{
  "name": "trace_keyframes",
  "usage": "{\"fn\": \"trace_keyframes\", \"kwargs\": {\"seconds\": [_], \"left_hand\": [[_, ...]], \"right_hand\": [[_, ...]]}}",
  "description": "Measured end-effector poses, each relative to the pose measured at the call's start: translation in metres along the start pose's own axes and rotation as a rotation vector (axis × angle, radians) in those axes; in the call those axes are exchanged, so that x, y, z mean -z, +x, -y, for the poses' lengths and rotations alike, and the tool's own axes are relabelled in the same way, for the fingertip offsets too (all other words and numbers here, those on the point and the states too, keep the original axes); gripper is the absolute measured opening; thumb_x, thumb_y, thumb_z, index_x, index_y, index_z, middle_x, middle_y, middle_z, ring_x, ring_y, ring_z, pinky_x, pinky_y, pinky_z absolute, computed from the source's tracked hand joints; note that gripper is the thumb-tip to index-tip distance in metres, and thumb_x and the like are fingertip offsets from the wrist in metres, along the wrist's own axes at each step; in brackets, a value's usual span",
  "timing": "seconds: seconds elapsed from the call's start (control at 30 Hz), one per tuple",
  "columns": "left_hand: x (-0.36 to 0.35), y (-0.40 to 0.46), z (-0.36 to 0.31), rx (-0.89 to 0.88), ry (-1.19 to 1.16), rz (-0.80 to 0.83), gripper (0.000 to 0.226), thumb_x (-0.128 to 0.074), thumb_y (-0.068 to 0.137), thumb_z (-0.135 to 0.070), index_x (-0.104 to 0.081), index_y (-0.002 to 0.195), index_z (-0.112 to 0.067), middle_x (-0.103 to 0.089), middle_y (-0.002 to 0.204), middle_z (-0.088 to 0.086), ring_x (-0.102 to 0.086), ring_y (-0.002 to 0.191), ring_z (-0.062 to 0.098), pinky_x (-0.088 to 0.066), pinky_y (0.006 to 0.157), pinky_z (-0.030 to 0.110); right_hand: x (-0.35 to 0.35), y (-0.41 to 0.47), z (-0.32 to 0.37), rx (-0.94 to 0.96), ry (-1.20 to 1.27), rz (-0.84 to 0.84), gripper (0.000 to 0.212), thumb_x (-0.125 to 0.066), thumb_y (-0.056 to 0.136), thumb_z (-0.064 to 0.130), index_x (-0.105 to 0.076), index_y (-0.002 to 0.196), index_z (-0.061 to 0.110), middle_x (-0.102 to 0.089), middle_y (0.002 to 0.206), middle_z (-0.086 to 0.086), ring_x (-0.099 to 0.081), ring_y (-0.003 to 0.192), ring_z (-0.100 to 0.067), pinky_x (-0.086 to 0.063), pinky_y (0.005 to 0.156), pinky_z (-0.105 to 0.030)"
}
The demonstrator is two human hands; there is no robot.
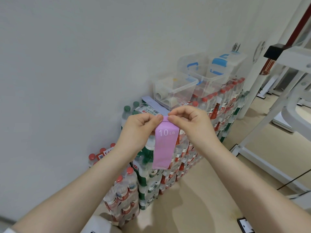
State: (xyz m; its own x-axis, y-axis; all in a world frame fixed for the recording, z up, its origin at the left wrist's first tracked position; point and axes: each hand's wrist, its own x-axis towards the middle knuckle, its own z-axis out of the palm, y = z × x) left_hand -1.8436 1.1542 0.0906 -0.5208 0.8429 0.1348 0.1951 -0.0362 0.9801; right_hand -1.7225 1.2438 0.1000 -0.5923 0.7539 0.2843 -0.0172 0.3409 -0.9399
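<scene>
Top fold of the flat lilac elastic band (164,145) is hidden under the pinching fingertips of the left hand (139,126) and right hand (190,121). Labels on the shrink-wrapped clear plastic water bottles (185,157) are too small to read. The white metal frame (296,59) runs off the right edge.

Both bare forearms rise from the lower corners of the view and converge near its middle, wrists bent slightly inward. The left grip (141,127) shows its back and thumb side, its fingers curled, and its thumb tip and forefinger pinch the top edge of the pink band (164,145). The right grip (191,122) mirrors it just beside, pinching the same edge. The fingertips (172,118) of the two nearly meet. The other fingers fold toward the palms.
</scene>
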Motion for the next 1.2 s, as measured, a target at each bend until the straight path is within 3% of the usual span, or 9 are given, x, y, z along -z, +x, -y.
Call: {"fn": "trace_keyframes", "kwargs": {"seconds": [0.17, 0.37, 0.67, 1.03, 1.2], "left_hand": [[0.003, 0.001, 0.001, -0.030, -0.028, 0.031, 0.016, -0.060, 0.086, -0.019, -0.068, 0.073, -0.013, -0.068, 0.060, -0.006, -0.060, 0.057, 0.005, -0.049, 0.061, 0.017], [0.006, 0.004, 0.001, -0.071, -0.002, 0.004, 0.015, -0.060, 0.086, -0.013, -0.065, 0.073, -0.019, -0.067, 0.057, -0.008, -0.059, 0.055, 0.004, -0.048, 0.059, 0.017], [0.007, 0.004, 0.007, -0.042, -0.164, 0.040, 0.014, -0.059, 0.086, -0.008, -0.065, 0.080, -0.018, -0.071, 0.067, -0.001, -0.065, 0.062, 0.012, -0.053, 0.066, 0.024], [0.012, 0.005, 0.008, -0.028, -0.146, 0.088, 0.023, -0.062, 0.080, 0.005, -0.068, 0.075, -0.016, -0.072, 0.074, -0.003, -0.066, 0.071, 0.009, -0.053, 0.072, 0.018], [0.008, 0.005, 0.010, 0.000, -0.124, 0.033, 0.018, -0.065, 0.080, -0.002, -0.067, 0.073, -0.018, -0.071, 0.072, 0.002, -0.064, 0.071, 0.014, -0.052, 0.074, 0.026]], "right_hand": [[-0.001, 0.001, 0.004, 0.003, -0.107, 0.039, 0.015, -0.065, 0.083, 0.008, -0.065, 0.072, 0.019, -0.066, 0.064, 0.002, -0.061, 0.058, -0.009, -0.053, 0.057, -0.022], [0.001, 0.002, 0.008, 0.008, -0.190, 0.160, 0.017, -0.056, 0.090, 0.010, -0.058, 0.074, 0.015, -0.060, 0.054, -0.007, -0.052, 0.039, -0.009, -0.045, 0.043, -0.020], [-0.002, 0.000, -0.001, -0.131, 0.159, 0.091, 0.013, -0.061, 0.083, 0.001, -0.063, 0.076, 0.011, -0.067, 0.059, 0.002, -0.062, 0.055, -0.009, -0.051, 0.055, -0.019], [-0.001, -0.001, -0.005, -0.112, 0.064, 0.077, 0.024, -0.065, 0.079, -0.002, -0.064, 0.072, 0.021, -0.063, 0.067, 0.003, -0.058, 0.065, -0.012, -0.050, 0.071, -0.029], [-0.007, -0.003, -0.008, -0.121, 0.053, 0.044, 0.019, -0.067, 0.079, 0.000, -0.065, 0.074, 0.019, -0.062, 0.077, -0.007, -0.059, 0.071, -0.020, -0.052, 0.076, -0.036]]}}
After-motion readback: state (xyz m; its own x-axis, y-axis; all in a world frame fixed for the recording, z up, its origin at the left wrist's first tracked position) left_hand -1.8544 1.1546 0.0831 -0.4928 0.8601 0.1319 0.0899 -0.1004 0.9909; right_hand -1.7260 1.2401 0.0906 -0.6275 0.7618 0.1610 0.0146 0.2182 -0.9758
